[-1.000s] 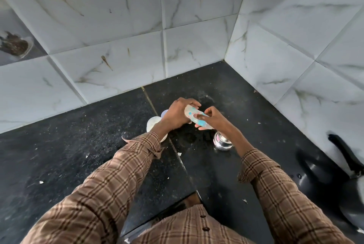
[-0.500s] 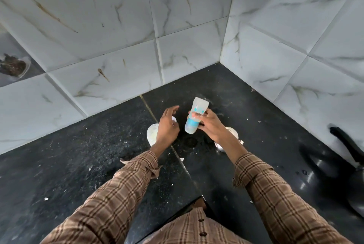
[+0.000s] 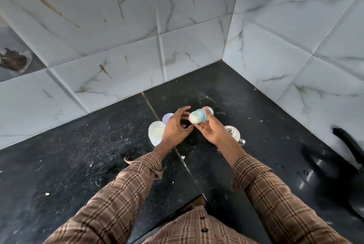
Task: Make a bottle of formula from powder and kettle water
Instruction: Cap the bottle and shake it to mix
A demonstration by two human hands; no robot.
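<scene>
Baby bottle (image 3: 199, 117) tipped over sideways in the right hand (image 3: 211, 130), base end pointing toward 9 o'clock, fingers and thumb curled round it – blurry, so no telling whether a cap is on. Left hand (image 3: 176, 127) just beside it at 9 o'clock, fingers spread and loosely bent, gripping nothing, fingertips close to the bottle's base but not clearly touching. Both hovering above the black countertop (image 3: 78, 165), near the tiled corner. White round container (image 3: 155, 132) with pale stuff inside, peeking out at 8 o'clock of the left hand, a small lilac lid (image 3: 167, 118) right behind it. Steel lidded pot (image 3: 233, 134) at 4 o'clock of the bottle, partly behind the right wrist. Black kettle (image 3: 346, 174) way off at 3 o'clock – well apart.
</scene>
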